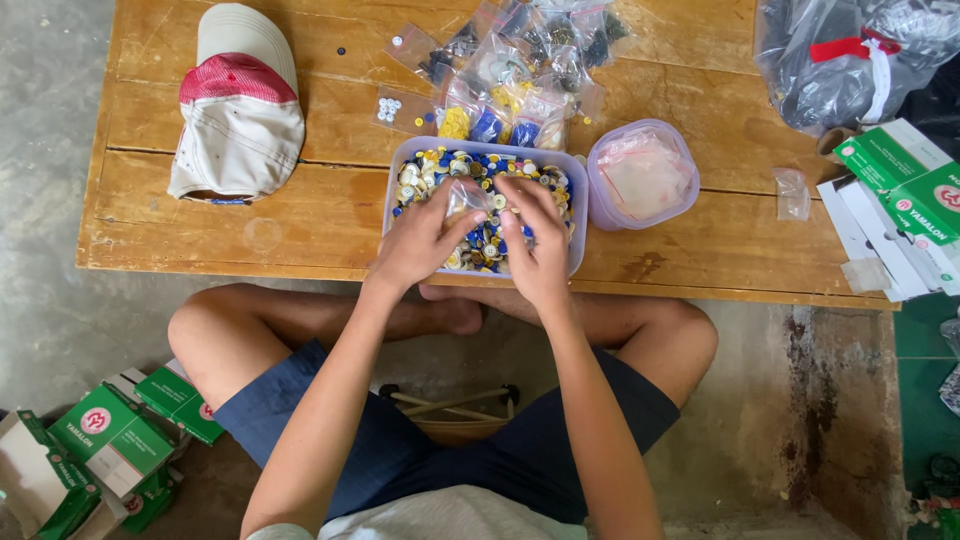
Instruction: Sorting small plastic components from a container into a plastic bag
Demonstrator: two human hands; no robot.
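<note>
1. At the centre of the low wooden table [330,215], a clear rectangular plastic container [578,215] is sitting, filled with mixed buttons [440,170] in blue, yellow and white.
2. Over the near half of that container, the left hand [420,240] is reaching in from 7 o'clock; its fingers are curling partly closed and are pinching a small clear plastic bag [467,200] between thumb and fingertips.
3. Coming in from 5 o'clock, the right hand [535,245] is meeting the left one above the buttons; its fingers are bent and pressing at the same bag. Whether it is gripping the bag or only touching it cannot be told.
4. At 3 o'clock from the container, just beside it, a round clear tub [690,190] is standing, holding empty clear bags.
5. At 12 o'clock from the container, a heap of small filled bags [520,70] is lying on the table, some touching the container's far rim.
6. At 9 o'clock, well apart from the container, a beige cap with a red mesh panel [238,105] is resting on the table.
7. At 2 o'clock, at the table's far corner, a large clear sack with a red tie [850,55] is lying; green and white cartons [915,185] are stacked just below it.
8. Beneath the table edge, the person's legs are crossing on the concrete floor, with more green cartons [110,435] at 8 o'clock.
</note>
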